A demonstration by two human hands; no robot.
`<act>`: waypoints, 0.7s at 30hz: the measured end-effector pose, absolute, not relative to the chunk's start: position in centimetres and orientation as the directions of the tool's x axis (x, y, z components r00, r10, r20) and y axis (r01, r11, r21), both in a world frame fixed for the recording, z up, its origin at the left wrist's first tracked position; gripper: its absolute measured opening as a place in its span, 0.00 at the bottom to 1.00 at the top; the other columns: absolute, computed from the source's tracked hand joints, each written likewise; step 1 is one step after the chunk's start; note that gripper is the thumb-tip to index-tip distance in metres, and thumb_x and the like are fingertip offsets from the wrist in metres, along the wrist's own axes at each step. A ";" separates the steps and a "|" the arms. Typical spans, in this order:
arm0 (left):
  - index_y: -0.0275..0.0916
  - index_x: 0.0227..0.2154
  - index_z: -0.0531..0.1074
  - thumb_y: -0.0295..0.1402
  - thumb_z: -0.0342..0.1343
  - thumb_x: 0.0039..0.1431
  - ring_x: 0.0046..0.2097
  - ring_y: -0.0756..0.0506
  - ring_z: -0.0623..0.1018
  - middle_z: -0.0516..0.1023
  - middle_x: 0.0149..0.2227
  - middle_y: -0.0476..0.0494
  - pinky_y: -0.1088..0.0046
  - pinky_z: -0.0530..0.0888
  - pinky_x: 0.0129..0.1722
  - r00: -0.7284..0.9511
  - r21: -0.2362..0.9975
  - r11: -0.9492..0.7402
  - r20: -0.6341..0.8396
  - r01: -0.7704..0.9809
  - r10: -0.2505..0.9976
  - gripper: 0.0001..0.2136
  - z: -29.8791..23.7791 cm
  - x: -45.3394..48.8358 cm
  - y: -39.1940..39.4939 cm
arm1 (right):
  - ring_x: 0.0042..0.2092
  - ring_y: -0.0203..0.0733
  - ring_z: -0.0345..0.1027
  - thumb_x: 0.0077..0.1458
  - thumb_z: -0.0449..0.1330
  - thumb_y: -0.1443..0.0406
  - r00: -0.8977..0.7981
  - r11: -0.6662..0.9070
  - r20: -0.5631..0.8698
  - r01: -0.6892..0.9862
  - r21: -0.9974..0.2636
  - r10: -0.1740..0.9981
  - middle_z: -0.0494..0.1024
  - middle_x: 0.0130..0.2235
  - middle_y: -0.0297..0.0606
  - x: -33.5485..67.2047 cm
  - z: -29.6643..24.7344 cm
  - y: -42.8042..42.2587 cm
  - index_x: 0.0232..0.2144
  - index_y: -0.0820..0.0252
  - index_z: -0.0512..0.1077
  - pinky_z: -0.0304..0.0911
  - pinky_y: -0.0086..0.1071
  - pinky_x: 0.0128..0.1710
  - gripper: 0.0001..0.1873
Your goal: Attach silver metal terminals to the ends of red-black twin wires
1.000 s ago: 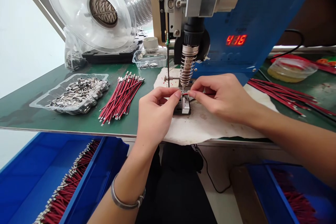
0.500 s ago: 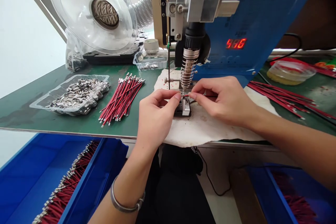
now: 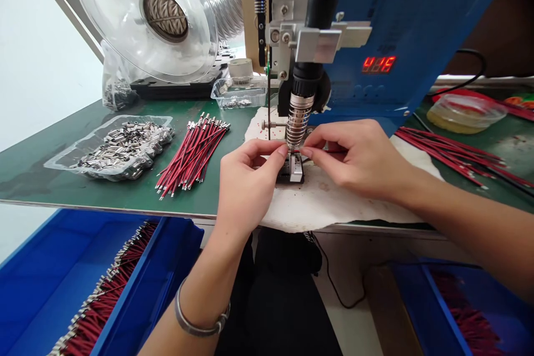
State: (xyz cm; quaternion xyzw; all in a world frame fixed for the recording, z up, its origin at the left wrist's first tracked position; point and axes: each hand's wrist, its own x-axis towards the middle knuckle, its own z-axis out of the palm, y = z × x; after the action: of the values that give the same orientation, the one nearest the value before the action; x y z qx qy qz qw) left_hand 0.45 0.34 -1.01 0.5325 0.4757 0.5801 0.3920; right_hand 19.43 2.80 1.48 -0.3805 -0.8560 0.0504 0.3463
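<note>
Right grip [image 3: 354, 156] pinches one red wire [image 3: 296, 151].

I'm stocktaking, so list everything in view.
wire: one visible, red, at fingertips
holder: one, silver, under spring
spring: one, silver, machine front
machine: one, blue, back right
cloth: one, whitish, under holder
wire bundles: two, red-black, left and right
metal pieces: uncounted, silver, in tray
tray: one, clear, table left
small tray: one, clear, centre back
tape roll: one, whitish, by small tray
hood: one, clear, back left
bag: one, clear, below hood
tub: one, clear, far right
table: one, green, centre
bins: two, blue, below table
bracelet: one, grey, left wrist
left hand: one, beside holder
right hand: one, beside holder
</note>
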 end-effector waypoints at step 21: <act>0.39 0.33 0.83 0.37 0.68 0.57 0.34 0.46 0.79 0.84 0.35 0.43 0.73 0.72 0.31 -0.126 0.970 -0.234 0.241 0.062 0.962 0.07 -1.0 0.4 0.2 | 0.28 0.42 0.70 0.62 0.61 0.66 -0.452 0.688 0.548 0.625 -0.369 0.704 0.78 0.27 0.35 19.3 1.4 2.7 0.30 0.56 0.74 0.58 0.37 0.29 0.07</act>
State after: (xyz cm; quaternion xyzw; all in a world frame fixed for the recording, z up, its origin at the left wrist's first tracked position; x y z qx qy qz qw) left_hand 0.42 0.24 -0.97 0.5334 0.4801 0.5768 0.3903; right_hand 19.31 2.73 1.43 -0.3908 -0.8501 0.0571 0.3483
